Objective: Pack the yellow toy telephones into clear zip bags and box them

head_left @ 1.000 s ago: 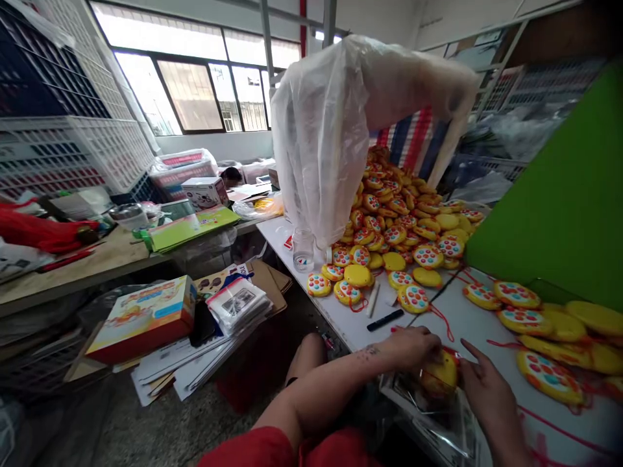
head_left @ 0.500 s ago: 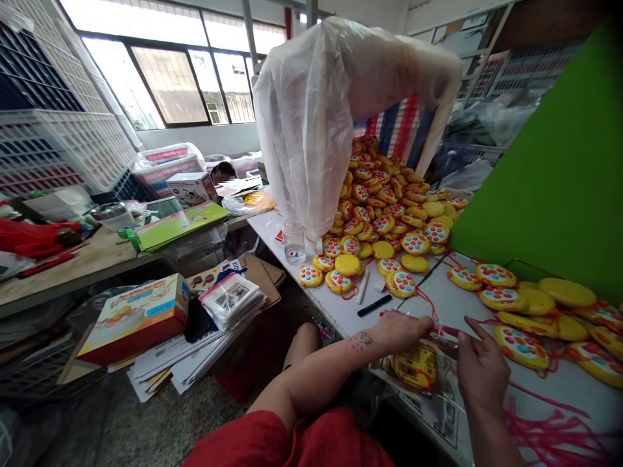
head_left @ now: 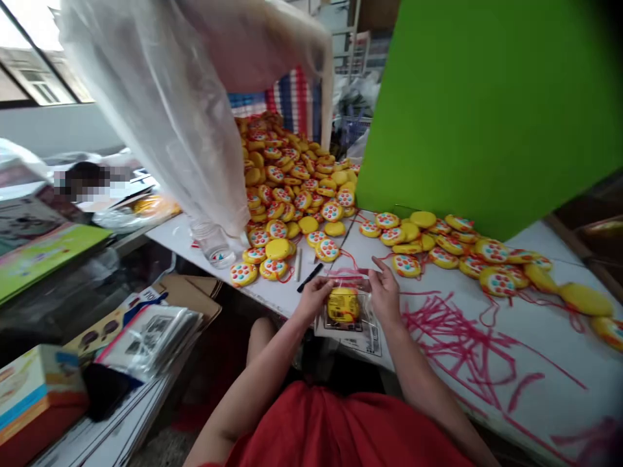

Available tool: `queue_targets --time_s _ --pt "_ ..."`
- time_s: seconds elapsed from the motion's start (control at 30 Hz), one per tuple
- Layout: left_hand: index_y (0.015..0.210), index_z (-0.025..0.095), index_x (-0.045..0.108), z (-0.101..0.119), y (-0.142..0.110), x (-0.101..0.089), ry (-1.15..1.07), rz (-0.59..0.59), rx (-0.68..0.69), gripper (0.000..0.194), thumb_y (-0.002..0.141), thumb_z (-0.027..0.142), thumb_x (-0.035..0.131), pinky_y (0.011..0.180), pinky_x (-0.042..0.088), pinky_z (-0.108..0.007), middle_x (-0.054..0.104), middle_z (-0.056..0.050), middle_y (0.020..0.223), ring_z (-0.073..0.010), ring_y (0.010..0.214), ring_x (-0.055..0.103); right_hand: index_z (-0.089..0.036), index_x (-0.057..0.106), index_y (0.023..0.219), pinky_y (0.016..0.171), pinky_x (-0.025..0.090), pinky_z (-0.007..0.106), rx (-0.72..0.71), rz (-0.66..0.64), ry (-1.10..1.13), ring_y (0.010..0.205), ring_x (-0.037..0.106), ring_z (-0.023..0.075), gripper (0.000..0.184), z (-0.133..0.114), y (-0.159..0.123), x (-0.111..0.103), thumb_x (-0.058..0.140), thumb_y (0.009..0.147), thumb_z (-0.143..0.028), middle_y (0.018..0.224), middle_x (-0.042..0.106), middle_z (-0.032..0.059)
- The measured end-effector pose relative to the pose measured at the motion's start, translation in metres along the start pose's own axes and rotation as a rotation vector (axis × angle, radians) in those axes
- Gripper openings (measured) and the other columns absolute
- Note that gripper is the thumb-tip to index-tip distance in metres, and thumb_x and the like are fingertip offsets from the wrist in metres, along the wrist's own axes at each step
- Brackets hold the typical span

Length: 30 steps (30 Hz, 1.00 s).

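A small clear plastic bag (head_left: 346,310) with a yellow round toy inside is held up at the white table's near edge. My left hand (head_left: 315,295) pinches the bag's top left corner. My right hand (head_left: 384,290) pinches its top right corner, fingers closed along the pink strip at the bag's mouth. A black marker (head_left: 310,277) lies on the table just behind my left hand. A big heap of yellow round toys with coloured dots (head_left: 292,175) covers the table farther back.
A large clear plastic sheet (head_left: 165,110) hangs above the heap at left. A green board (head_left: 487,104) stands at the right. More toys (head_left: 467,250) and red strings (head_left: 452,337) lie over the white table (head_left: 545,363). Boxes and packets (head_left: 146,337) are stacked at lower left.
The view has swung right and down. Both hands have lifted the bagged toy from flat on the table edge and now hold it by its top corners in front of me.
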State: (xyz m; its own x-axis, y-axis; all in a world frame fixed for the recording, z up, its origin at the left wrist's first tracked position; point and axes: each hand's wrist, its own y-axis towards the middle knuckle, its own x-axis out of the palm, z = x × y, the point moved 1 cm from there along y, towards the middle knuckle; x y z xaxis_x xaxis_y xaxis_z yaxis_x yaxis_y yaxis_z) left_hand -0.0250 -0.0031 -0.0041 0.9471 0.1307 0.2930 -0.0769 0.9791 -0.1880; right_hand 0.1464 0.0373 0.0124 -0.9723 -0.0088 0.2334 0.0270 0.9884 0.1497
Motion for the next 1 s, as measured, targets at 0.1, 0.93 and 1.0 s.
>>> queue_targets --time_s 0.1,0.93,1.0 --pt "0.078 0.014 0.059 0.005 0.000 0.004 -0.043 0.056 -0.026 0.053 0.053 0.054 0.084 0.058 0.045 -0.021 0.065 -0.001 0.071 -0.0108 0.061 0.058 -0.020 0.045 0.135 0.073 0.058 0.034 0.099 -0.051 0.047 0.081 0.069 0.0210 0.070 0.000 -0.001 -0.007 0.070 0.078 -0.052 0.102 0.070 0.0086" --pt "0.108 0.012 0.068 0.036 -0.002 0.035 0.254 -0.103 0.290 0.036 0.079 0.033 0.060 0.063 0.041 -0.022 0.063 0.000 0.071 -0.0111 0.063 0.050 -0.016 0.042 0.142 0.079 0.051 0.040 -0.909 -0.457 -1.244 0.091 0.059 0.0271 0.048 -0.055 0.003 0.038 0.038 0.094 -0.007 0.101 0.065 0.0105" --pt "0.097 0.014 0.071 0.041 -0.004 0.036 0.401 -0.091 0.346 0.027 0.080 0.028 0.056 0.069 0.043 -0.023 0.067 -0.002 0.075 -0.0141 0.070 0.055 -0.020 0.043 0.141 0.076 0.052 0.040 -0.903 -0.477 -1.282 0.089 0.059 0.0274 0.050 -0.057 0.002 0.038 0.037 0.094 -0.007 0.096 0.065 0.0077"
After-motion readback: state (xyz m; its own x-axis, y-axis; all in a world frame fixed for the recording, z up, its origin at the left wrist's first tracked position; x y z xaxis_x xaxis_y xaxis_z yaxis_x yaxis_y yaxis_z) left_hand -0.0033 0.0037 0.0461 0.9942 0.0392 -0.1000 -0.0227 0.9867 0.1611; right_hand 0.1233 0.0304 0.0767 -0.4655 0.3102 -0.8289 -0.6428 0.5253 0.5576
